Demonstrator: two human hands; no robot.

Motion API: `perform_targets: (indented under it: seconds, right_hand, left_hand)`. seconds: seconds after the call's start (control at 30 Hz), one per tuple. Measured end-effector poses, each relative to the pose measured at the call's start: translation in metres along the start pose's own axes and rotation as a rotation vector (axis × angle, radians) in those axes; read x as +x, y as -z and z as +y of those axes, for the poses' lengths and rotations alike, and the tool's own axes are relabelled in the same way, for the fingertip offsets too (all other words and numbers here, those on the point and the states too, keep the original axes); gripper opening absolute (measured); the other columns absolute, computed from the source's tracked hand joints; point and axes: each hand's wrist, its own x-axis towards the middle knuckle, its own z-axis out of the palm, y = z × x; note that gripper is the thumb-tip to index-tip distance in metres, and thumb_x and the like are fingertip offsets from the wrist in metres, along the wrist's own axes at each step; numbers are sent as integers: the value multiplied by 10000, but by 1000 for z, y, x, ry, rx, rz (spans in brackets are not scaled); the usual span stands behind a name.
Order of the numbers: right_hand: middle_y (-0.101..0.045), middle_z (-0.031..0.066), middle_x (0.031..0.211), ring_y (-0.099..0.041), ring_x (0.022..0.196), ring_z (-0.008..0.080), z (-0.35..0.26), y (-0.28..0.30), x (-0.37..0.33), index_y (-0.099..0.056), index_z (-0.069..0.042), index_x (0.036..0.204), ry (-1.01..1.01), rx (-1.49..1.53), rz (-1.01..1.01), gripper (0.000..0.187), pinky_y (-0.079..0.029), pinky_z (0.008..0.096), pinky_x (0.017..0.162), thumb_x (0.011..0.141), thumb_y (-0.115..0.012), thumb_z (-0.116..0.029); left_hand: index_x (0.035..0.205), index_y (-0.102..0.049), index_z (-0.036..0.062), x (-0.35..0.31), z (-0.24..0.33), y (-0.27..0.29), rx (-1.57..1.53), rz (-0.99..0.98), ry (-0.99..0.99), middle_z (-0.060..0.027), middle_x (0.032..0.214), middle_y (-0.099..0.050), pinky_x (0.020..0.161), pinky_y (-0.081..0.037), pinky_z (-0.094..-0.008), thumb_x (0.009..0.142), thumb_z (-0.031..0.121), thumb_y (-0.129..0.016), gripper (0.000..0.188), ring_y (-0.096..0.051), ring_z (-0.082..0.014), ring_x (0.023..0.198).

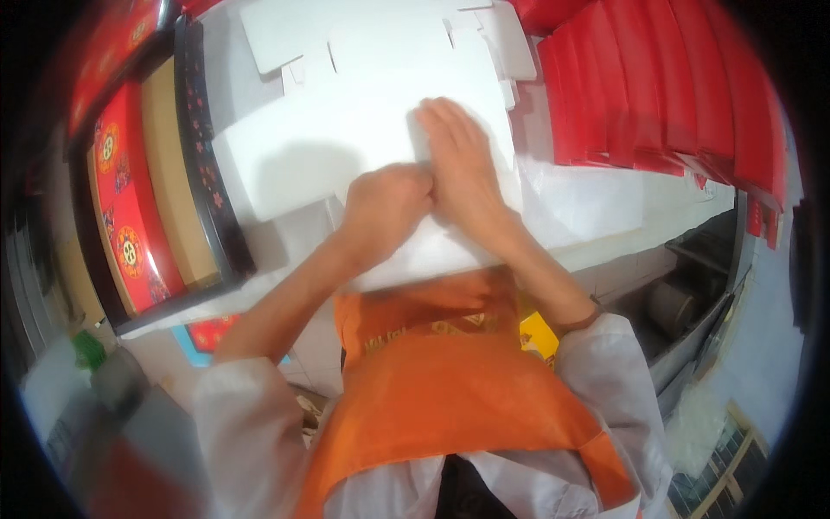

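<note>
A white die-cut cardboard sheet (380, 112) with slots, tabs and flaps lies flat on the table in front of me. My left hand (389, 208) is closed, knuckles up, at the sheet's near part; whatever its fingers may hold is hidden. Against it rests my right hand (464, 169), its fingers stretched out over the cardboard. The thumb side of the right hand meets the left fist, so the spot between them cannot be seen.
On the left stands a dark-rimmed tray (216, 208) with red patterned boxes (130, 199) in it. Several red folded boxes (657, 86) stand in a row at the right. The table's near edge (406, 272) runs before my orange apron (458, 389). Dark shelving (692, 285) shows below right.
</note>
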Motion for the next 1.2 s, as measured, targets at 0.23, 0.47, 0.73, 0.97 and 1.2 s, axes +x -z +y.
perform_targets:
  seconds: [0.23,0.47,0.73,0.97,1.2]
  right_hand:
    - [-450,115,1230,-397,1168,286,15,-12,17,-461,-21,1150,81,-208,-64,505,-291,400,974,658,-560,30]
    - [-489,79,1189,-448,1099,247,14,-18,21,-509,-43,1080,44,-248,-9,415,-326,368,916,671,-564,-4]
    - [-515,77,1143,-460,1065,240,15,-17,22,-516,-44,1071,74,-213,48,374,-336,373,882,701,-560,-22]
    - [-520,81,1141,-472,1042,243,9,-19,19,-522,-43,1064,52,-217,78,324,-322,383,901,741,-547,-31]
    - [-548,74,1099,-486,1052,236,4,20,-17,-548,-61,994,281,27,-228,245,-333,366,919,763,-576,-139]
  left_hand:
    - [823,-620,86,2,-2,2,72,-68,-9,-64,753,-561,621,-451,-348,792,176,-576,105,-556,-258,750]
    - [913,-603,81,-7,-6,10,-108,35,25,-89,999,-519,723,-452,-327,771,226,-629,205,-511,-248,935]
    - [1252,-443,125,-7,-19,6,172,161,37,-155,1367,-273,1020,-154,-518,706,336,-681,632,-231,-345,1261]
    - [1259,-405,94,-7,-20,8,200,155,-12,-155,1348,-311,1019,-193,-477,710,317,-683,655,-251,-342,1257]
    - [1308,-314,51,-69,-31,9,41,318,-57,-161,1343,-334,1029,-245,-416,623,180,-759,828,-283,-345,1258]
